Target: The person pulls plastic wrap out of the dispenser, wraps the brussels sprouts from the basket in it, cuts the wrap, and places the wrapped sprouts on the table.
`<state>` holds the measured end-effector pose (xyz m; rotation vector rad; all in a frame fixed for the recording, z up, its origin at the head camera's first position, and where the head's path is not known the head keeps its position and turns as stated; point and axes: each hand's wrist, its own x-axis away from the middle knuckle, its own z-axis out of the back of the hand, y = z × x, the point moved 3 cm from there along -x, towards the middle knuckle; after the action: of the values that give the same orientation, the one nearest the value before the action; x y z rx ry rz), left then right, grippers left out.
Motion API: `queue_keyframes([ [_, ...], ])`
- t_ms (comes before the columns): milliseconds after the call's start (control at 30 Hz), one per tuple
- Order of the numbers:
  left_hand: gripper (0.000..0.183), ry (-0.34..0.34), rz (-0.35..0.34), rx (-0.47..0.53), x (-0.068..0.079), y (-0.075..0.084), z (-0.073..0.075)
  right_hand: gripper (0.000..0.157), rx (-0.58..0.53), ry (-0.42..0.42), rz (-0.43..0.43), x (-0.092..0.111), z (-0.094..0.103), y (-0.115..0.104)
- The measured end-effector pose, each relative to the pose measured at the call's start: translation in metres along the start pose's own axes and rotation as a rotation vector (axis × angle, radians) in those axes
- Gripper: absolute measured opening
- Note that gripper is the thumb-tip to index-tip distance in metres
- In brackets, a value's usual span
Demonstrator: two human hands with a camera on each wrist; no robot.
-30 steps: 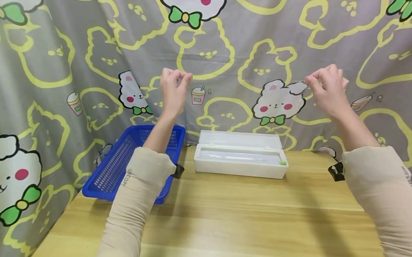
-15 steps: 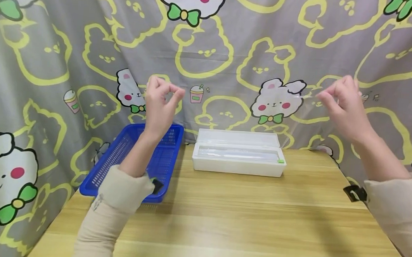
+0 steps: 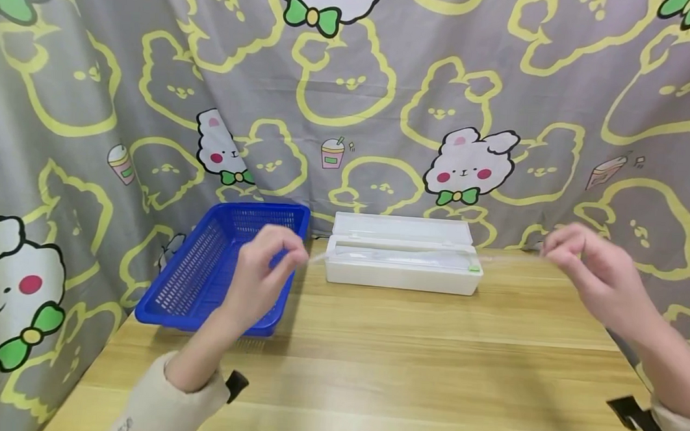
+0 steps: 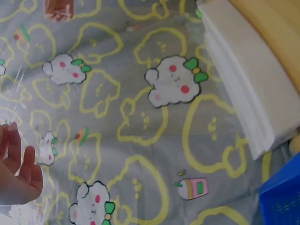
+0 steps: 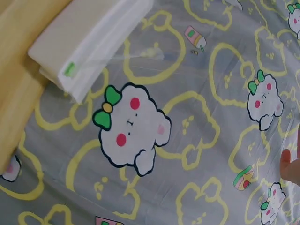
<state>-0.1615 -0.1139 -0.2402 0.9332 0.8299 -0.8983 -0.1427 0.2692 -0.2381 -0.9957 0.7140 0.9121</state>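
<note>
A thin clear sheet of cling film (image 3: pixel 512 258) is stretched between my two hands, faint against the background. My left hand (image 3: pixel 260 266) pinches one end between thumb and forefinger, in front of the basket's right side. At the other end, my right hand (image 3: pixel 599 278) pinches the film above the table's right part. Behind the film stands a white cling film dispenser (image 3: pixel 400 278), its lid (image 3: pixel 403 228) raised and a clear roll inside. A green slider (image 3: pixel 474 268) sits at its right end. The left wrist view catches my left hand (image 4: pixel 21 173) at its edge.
A blue plastic basket (image 3: pixel 164 318) with slotted walls stands at the back left of the wooden table (image 3: pixel 396 361). A grey curtain (image 3: pixel 382 68) printed with yellow outlines and white rabbits hangs close behind the table.
Both hands have come down from in front of the curtain to about dispenser height, and moved somewhat apart, still pinching the cling film. The dispenser and basket stay put.
</note>
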Motion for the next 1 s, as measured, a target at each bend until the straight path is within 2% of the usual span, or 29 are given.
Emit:
queue_keyframes([
  [133,0.034,-0.115,-0.048,0.165,0.030,0.006,-0.009,0.016,-0.212,-0.059,0.049,0.025,-0.006,-0.006],
  [267,0.028,-0.254,-0.025,0.286,0.062,0.009,-0.017,0.015,-0.236,-0.138,0.078,0.046,-0.015,-0.013],
  [333,0.026,-0.295,0.009,0.290,0.078,0.009,-0.019,0.014,-0.250,-0.177,0.088,0.057,-0.021,-0.015],
  [433,0.021,-0.321,0.054,0.281,0.100,0.009,-0.021,0.011,-0.276,-0.235,0.108,0.072,-0.031,-0.018],
  [567,0.011,-0.348,0.071,0.289,0.129,0.007,-0.024,0.006,-0.294,-0.300,0.112,0.092,-0.045,-0.020],
  [667,0.006,-0.401,0.085,0.297,0.151,0.004,-0.029,0.009,-0.272,-0.332,0.070,0.110,-0.055,-0.016],
  [733,0.008,-0.451,0.112,0.294,0.163,0.002,-0.033,0.013,-0.226,-0.348,0.045,0.125,-0.061,-0.011],
  [800,0.009,-0.512,0.110,0.269,0.171,0.000,-0.039,0.018,-0.188,-0.369,0.012,0.140,-0.067,-0.004],
  [933,0.007,-0.669,0.131,0.234,0.182,-0.006,-0.050,0.023,-0.136,-0.450,-0.049,0.169,-0.077,0.011],
  [1000,0.007,-0.755,0.169,0.229,0.186,-0.010,-0.055,0.023,-0.126,-0.496,-0.096,0.182,-0.082,0.017],
])
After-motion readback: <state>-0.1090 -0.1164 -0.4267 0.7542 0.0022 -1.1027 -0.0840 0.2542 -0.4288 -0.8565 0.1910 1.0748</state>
